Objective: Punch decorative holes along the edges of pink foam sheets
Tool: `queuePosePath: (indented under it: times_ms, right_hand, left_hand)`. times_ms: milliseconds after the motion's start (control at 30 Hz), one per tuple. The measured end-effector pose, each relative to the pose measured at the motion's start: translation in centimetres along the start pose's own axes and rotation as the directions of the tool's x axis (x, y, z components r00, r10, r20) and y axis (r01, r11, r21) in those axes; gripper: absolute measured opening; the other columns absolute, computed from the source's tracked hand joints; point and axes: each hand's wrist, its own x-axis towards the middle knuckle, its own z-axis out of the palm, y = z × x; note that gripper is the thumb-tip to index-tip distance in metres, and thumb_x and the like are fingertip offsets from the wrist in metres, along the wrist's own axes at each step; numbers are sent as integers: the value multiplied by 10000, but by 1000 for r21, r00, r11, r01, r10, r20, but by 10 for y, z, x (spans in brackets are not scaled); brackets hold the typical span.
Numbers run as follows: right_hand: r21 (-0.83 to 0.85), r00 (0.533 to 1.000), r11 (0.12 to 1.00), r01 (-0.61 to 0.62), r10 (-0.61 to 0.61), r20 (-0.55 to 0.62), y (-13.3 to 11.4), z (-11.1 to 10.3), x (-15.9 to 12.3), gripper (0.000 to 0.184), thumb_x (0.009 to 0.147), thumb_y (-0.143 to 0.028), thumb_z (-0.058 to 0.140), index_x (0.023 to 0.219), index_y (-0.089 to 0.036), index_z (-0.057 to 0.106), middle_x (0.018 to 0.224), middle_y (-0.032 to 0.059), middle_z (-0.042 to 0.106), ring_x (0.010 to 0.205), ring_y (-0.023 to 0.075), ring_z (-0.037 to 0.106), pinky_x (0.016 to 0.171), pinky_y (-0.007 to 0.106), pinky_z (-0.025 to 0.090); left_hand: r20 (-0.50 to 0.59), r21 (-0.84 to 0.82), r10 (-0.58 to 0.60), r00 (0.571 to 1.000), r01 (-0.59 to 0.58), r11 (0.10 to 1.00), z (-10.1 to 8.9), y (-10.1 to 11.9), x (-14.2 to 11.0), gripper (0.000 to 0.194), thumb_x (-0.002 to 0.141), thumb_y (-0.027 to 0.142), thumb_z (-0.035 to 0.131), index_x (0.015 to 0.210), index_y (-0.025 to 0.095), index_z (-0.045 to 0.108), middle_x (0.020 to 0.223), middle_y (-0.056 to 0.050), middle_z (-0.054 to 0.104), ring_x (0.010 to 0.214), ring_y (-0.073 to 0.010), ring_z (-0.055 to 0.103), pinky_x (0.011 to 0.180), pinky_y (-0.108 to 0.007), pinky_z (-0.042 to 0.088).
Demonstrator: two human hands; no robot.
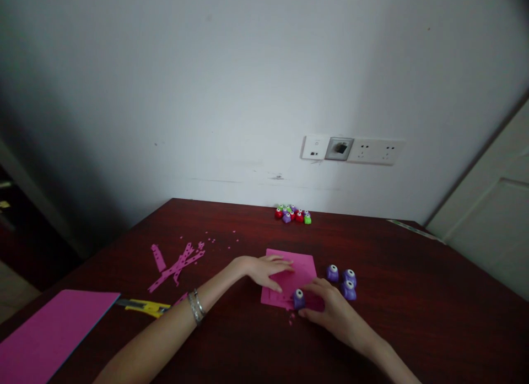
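Observation:
A small pink foam sheet (pixel 300 265) lies on the dark red table (pixel 413 296). My left hand (pixel 266 269) rests flat on the sheet's left part, fingers stretched out. My right hand (pixel 326 304) is closed around a purple craft punch (pixel 298 298) sitting at the sheet's near edge. Three more purple punches (pixel 343 279) stand just right of the sheet, close to my right hand. Tiny pink bits lie below the punch.
A cluster of red, green and purple punches (pixel 292 214) sits by the wall. Pink punched strips (pixel 177 263) lie to the left. A yellow utility knife (pixel 144 306) and a large pink sheet (pixel 45 334) are at the near left. Wall sockets (pixel 351 150) are above.

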Motion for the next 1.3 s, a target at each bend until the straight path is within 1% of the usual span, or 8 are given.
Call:
queuePosePath:
  times_ms: [133,233,467,900,1000,1133,1200,1300]
  right_hand:
    - [21,1000,1000,3,-2,-12,-3,1,-2,211,730,-257,593,929,-212,645,966,36,604,919,198,534,828,301,405]
    - [29,1000,1000,7,-6,-24,-4,2,-2,176,736,-253,589,896,-207,646,960,37,607,914,196,541,821,295,409]
    - [29,999,1000,8,-7,-36,-5,3,-2,177,751,-249,588,913,-212,650,973,40,611,924,193,551,836,292,410]
    - [-13,999,1000,14,-14,-34,-4,4,-1,166,766,-265,593,914,-218,652,945,29,600,910,187,536,822,289,409]
    - [-14,999,1000,14,-14,-31,-2,5,-2,185,774,-272,582,939,-216,645,962,35,596,925,190,532,836,296,403]
    - [-4,1000,1000,3,-3,10,5,7,-1,212,761,-291,595,947,-204,643,981,51,593,933,201,532,840,299,405]
    - [2,1000,1000,-3,3,17,10,8,0,239,752,-307,603,963,-201,640,991,57,591,940,209,531,840,304,407]
    - [5,1000,1000,-20,20,-7,14,6,1,315,718,-336,636,1000,-197,634,1003,65,590,952,224,528,844,316,405]
  left_hand:
    - [-39,-45,-3,999,1,999,3,-3,-2,833,722,560,542,1395,212,196,1475,-55,127,1347,-274,42,1076,-430,91]
    - [-50,-53,-24,998,21,998,3,-2,-1,819,739,573,513,1398,213,186,1467,-52,164,1346,-268,63,1076,-432,85]
    - [-95,38,2,995,1,999,11,0,2,803,769,580,465,1405,200,157,1474,-67,121,1346,-280,57,1068,-447,91]
    - [-75,86,1,997,5,996,9,1,2,804,770,593,446,1407,206,143,1476,-58,108,1347,-282,50,1072,-450,102]
    - [-75,86,0,997,6,996,9,2,3,804,767,592,453,1405,202,156,1475,-65,113,1346,-284,55,1071,-455,106]
    - [-50,75,-8,999,12,997,3,6,1,805,767,602,445,1403,196,165,1473,-70,121,1346,-280,69,1072,-449,106]
    - [-42,48,-19,999,21,999,0,7,0,813,773,612,426,1405,181,152,1470,-72,138,1346,-274,79,1074,-438,104]
    - [-62,-17,-35,997,34,999,-4,8,-2,816,777,623,414,1403,165,161,1461,-75,181,1343,-252,119,1077,-397,126]
